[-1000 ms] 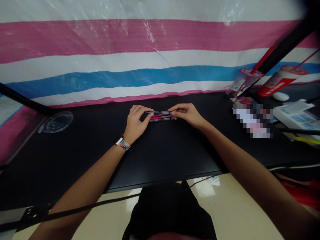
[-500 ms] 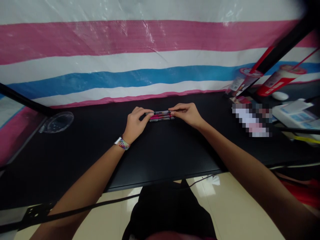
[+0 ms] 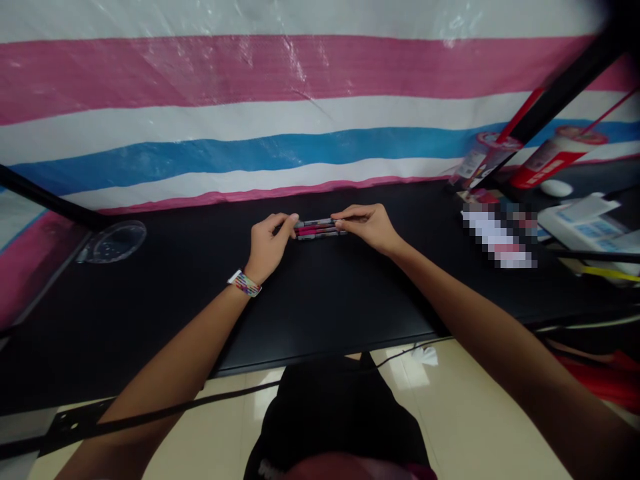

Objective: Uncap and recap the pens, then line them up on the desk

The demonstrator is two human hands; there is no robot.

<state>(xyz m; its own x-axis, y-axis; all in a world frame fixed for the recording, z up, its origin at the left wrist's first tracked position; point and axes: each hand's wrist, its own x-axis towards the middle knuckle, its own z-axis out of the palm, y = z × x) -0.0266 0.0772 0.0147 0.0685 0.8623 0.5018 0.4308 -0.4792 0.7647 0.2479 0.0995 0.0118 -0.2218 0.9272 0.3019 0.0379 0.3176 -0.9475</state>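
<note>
Several pens [image 3: 320,231] lie side by side on the black tabletop, their lengths running left to right; some show pink, others look clear and dark. My left hand [image 3: 270,241], with a patterned band on its wrist, is closed at their left ends, thumb and forefinger on the far pen. Around the right ends, my right hand [image 3: 369,225] pinches the far pen [image 3: 318,222] between thumb and fingers. The nearest pen [image 3: 323,236] rests on the table below the fingertips. Small details of the pens are too blurred to make out.
A clear plastic lid [image 3: 117,241] lies at the left. Two drink cups with red straws, a red-and-white cup [image 3: 557,160] among them, stand at back right near a white mouse [image 3: 557,188] and papers. A striped sheet [image 3: 280,150] hangs behind the black table [image 3: 320,300].
My left thumb and fingers have drawn closer together and shifted slightly left at the pens' ends. My right hand keeps its pinch, a little further left in view. The view has tilted slightly.
</note>
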